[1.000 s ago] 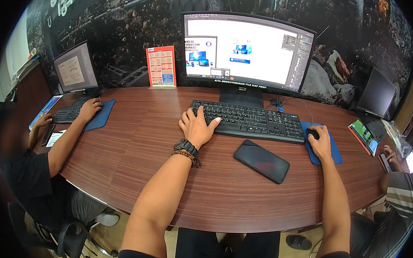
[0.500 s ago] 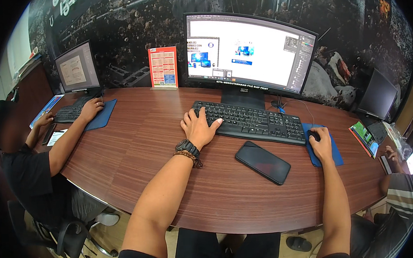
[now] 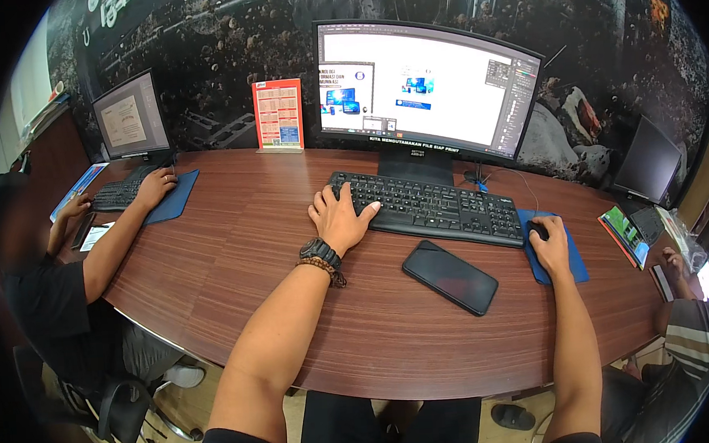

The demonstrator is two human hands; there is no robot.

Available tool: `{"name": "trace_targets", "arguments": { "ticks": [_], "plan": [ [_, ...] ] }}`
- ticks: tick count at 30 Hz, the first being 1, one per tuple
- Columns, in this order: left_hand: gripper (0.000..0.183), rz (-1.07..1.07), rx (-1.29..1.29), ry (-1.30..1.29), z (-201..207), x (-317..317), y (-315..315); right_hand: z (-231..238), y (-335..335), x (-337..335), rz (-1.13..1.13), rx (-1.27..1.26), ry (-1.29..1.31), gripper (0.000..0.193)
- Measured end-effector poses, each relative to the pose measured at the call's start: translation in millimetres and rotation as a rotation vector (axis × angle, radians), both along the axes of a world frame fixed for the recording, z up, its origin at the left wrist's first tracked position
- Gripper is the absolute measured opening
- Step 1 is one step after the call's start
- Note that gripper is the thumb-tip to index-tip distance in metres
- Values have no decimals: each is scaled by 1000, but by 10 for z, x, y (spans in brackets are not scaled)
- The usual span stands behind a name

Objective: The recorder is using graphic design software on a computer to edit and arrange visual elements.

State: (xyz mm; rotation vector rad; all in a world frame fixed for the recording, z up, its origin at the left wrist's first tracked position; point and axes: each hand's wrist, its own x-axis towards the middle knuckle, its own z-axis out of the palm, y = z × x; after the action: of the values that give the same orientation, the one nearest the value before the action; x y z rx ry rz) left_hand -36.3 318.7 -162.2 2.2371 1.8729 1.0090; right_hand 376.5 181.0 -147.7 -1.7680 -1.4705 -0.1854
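My left hand (image 3: 341, 221) rests with fingers spread on the left end of a black keyboard (image 3: 431, 207), thumb stretched toward its front edge. A dark watch (image 3: 321, 252) and a beaded bracelet circle that wrist. My right hand (image 3: 549, 248) is curled over a black computer mouse (image 3: 538, 230), partly hidden under the fingers, on a blue mouse pad (image 3: 572, 261). Behind the keyboard stands a curved monitor (image 3: 459, 77) with a design program showing a blue-and-white layout. A black smartphone (image 3: 450, 277) lies face up between my forearms.
A red-and-white sign (image 3: 278, 116) stands left of the monitor on the brown wooden desk (image 3: 234, 245). At left, a person (image 3: 47, 297) works at another keyboard and monitor (image 3: 131, 117). Another person (image 3: 694, 331) sits at right near brochures (image 3: 623, 236) and a dark monitor (image 3: 649, 159).
The view has shifted very slightly. Both my hands keep their places on the keyboard and the mouse.
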Motion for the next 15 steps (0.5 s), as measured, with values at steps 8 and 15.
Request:
{"name": "trace_targets", "arguments": {
  "ticks": [8, 15],
  "plan": [
    [84, -6, -6, -11, 22, 3, -22, -30, 18, 51, 56, 36, -4, 32],
    [84, -12, -19, -25, 39, 2, -44, -15, 9, 30, 44, 13, -11, 32]
  ]
}}
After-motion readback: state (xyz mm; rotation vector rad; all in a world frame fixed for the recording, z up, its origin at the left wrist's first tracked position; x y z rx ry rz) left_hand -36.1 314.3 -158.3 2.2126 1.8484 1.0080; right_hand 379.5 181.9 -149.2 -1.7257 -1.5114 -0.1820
